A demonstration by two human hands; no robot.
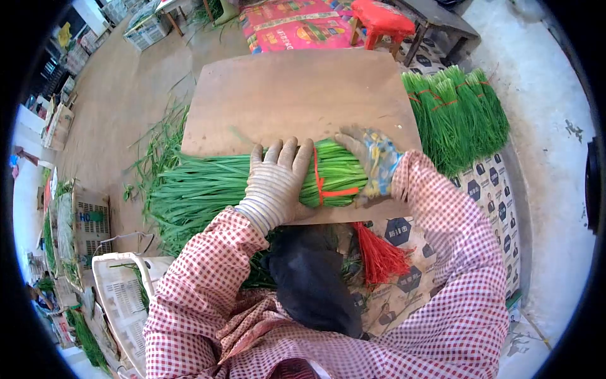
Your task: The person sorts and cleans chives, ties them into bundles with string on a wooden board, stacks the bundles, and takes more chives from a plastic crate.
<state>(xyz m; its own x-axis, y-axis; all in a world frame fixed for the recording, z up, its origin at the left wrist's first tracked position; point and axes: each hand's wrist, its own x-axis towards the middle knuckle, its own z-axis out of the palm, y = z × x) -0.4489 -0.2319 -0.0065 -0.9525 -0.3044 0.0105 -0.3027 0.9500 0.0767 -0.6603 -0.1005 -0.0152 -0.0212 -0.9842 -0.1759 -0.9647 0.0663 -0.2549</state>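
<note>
While the bunch of long green leaves lies crosswise along the near part of the brown counter, both gloved hands are on it. The left hand, in a pale striped glove, rests across its top, just beside the red tie; its grip is unclosed, with the fingers extended and pointing toward the far side. The right hand, in a glove with blue and yellow patterning, is at the pale stem end, fingers over the upper corner. Whether its grip is closed on the stems, I cannot tell, as the hand is partly blurred.

The tie goes around the bunch between the hands, with a strip running toward the stem end. The leafy end spreads past the counter's left edge.

Below the near edge hangs a cluster of red strands. To the right, tied bundles sit together on a printed sheet. Beyond the counter are a red-topped stool and a pink sack; a white crate stands at lower left.
</note>
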